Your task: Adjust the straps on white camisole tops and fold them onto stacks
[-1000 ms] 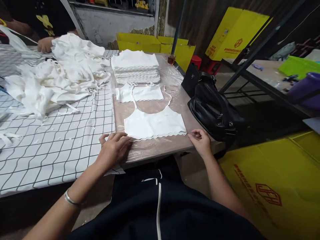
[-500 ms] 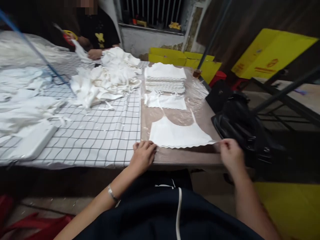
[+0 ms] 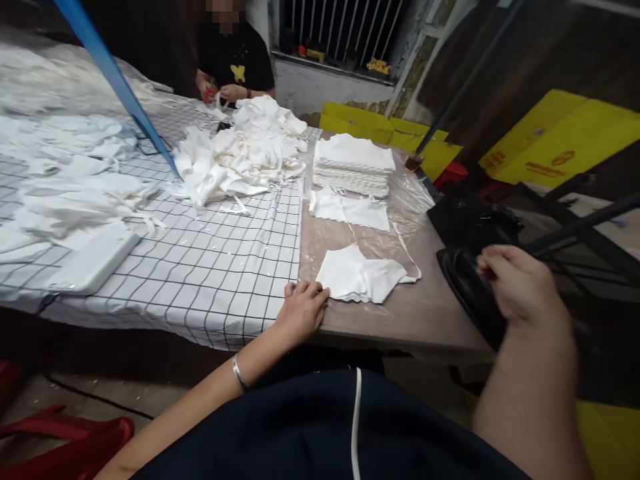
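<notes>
Left hand [image 3: 303, 310] touches the white top [image 3: 357, 277] by one corner, grip unclear; right hand [image 3: 520, 283] hangs curled closed, apart. Looks light, floppy (a creaser, surely): take hem corners!

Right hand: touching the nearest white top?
No, the right hand is in front of the black bag, with tabletop showing between it and the top.
</notes>
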A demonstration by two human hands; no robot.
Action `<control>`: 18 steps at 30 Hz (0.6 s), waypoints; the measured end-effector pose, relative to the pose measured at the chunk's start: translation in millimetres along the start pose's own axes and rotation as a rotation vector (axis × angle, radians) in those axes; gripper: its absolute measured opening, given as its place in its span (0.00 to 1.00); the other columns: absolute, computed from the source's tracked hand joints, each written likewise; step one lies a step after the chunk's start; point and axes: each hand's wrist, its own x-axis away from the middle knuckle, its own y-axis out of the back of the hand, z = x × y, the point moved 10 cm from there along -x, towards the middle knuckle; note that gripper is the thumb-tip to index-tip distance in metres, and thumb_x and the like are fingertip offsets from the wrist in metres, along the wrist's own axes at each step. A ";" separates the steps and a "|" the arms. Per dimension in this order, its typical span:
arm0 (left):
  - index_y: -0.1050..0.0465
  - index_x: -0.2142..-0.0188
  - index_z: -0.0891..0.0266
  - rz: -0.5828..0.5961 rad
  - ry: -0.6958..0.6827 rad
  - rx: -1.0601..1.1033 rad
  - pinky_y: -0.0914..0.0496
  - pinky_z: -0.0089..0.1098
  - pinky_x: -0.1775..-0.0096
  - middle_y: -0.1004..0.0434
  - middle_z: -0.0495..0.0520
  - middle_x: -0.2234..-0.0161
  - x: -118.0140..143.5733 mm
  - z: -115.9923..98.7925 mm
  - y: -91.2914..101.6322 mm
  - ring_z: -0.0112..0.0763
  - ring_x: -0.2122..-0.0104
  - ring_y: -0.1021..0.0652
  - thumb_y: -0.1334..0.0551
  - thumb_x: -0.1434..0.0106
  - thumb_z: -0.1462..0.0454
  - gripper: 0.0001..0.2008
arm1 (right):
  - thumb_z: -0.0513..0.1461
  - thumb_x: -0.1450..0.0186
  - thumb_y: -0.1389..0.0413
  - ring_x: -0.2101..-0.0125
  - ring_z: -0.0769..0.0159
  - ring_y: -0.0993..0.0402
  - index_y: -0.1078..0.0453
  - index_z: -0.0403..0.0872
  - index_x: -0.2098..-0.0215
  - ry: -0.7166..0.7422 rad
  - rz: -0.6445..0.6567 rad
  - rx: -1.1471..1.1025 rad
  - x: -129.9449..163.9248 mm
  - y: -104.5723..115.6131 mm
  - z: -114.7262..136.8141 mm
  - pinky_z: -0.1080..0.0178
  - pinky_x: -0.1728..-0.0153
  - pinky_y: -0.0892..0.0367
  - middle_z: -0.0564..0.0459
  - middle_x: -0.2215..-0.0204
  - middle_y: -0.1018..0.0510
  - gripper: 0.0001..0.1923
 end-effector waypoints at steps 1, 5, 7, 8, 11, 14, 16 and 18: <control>0.30 0.47 0.57 -0.009 -0.010 -0.008 0.43 0.47 0.53 0.26 0.58 0.53 -0.2 0.4 0.0 0.44 0.54 0.31 0.45 0.33 0.65 0.16 | 0.40 0.48 0.42 0.81 0.72 0.40 0.37 0.47 0.78 -0.015 -0.014 -0.104 7.7 -17.4 10.0 0.64 0.76 0.42 0.59 0.82 0.37 0.08; 0.28 0.48 0.54 -0.038 -0.015 -0.032 0.42 0.46 0.55 0.26 0.57 0.54 -0.2 4.8 1.0 0.43 0.55 0.30 0.45 0.34 0.65 0.16 | 0.30 0.43 0.45 0.63 0.69 0.28 0.34 0.46 0.62 0.296 0.483 -0.192 44.3 -166.9 101.8 0.62 0.59 0.33 0.53 0.63 0.27 0.11; 0.28 0.48 0.53 -0.047 -0.010 -0.033 0.42 0.45 0.55 0.26 0.57 0.54 2.9 6.5 3.0 0.43 0.55 0.30 0.45 0.33 0.64 0.16 | 0.32 0.43 0.40 0.55 0.63 0.30 0.35 0.48 0.57 0.450 0.603 -0.036 59.9 -209.1 118.6 0.58 0.53 0.35 0.51 0.56 0.27 0.16; 0.28 0.48 0.53 -0.048 -0.010 -0.031 0.42 0.45 0.55 0.26 0.57 0.54 5.1 6.6 4.3 0.43 0.56 0.30 0.45 0.33 0.64 0.16 | 0.35 0.43 0.39 0.54 0.62 0.30 0.35 0.48 0.56 0.454 0.594 0.047 61.3 -214.1 109.9 0.57 0.53 0.35 0.50 0.55 0.27 0.18; 0.28 0.47 0.54 -0.043 -0.012 -0.012 0.42 0.45 0.55 0.26 0.58 0.54 7.6 6.1 9.0 0.43 0.56 0.30 0.44 0.33 0.64 0.16 | 0.44 0.46 0.35 0.62 0.61 0.29 0.35 0.48 0.59 0.241 0.478 0.314 54.8 -182.8 30.4 0.58 0.61 0.34 0.52 0.62 0.27 0.20; 0.23 0.56 0.56 -0.007 0.001 0.032 0.42 0.46 0.56 0.24 0.57 0.58 -5.4 7.5 10.6 0.44 0.57 0.30 0.42 0.34 0.63 0.11 | 0.46 0.51 0.34 0.69 0.61 0.31 0.34 0.48 0.68 0.041 0.498 0.553 68.2 -136.4 -59.8 0.61 0.66 0.37 0.55 0.72 0.28 0.18; 0.21 0.68 0.60 0.027 0.007 0.066 0.41 0.45 0.57 0.24 0.57 0.63 -21.7 8.9 7.4 0.44 0.59 0.29 0.41 0.34 0.62 0.10 | 0.45 0.47 0.39 0.71 0.63 0.32 0.35 0.48 0.74 -0.014 0.493 0.574 84.5 -112.2 -93.4 0.63 0.69 0.40 0.55 0.75 0.28 0.11; 0.24 0.74 0.63 0.066 -0.006 0.134 0.39 0.43 0.58 0.25 0.57 0.67 -37.8 8.6 0.4 0.42 0.61 0.29 0.39 0.36 0.63 0.11 | 0.44 0.45 0.44 0.73 0.64 0.33 0.35 0.48 0.78 -0.024 0.427 0.529 97.2 -92.8 -106.0 0.63 0.70 0.41 0.54 0.76 0.28 0.09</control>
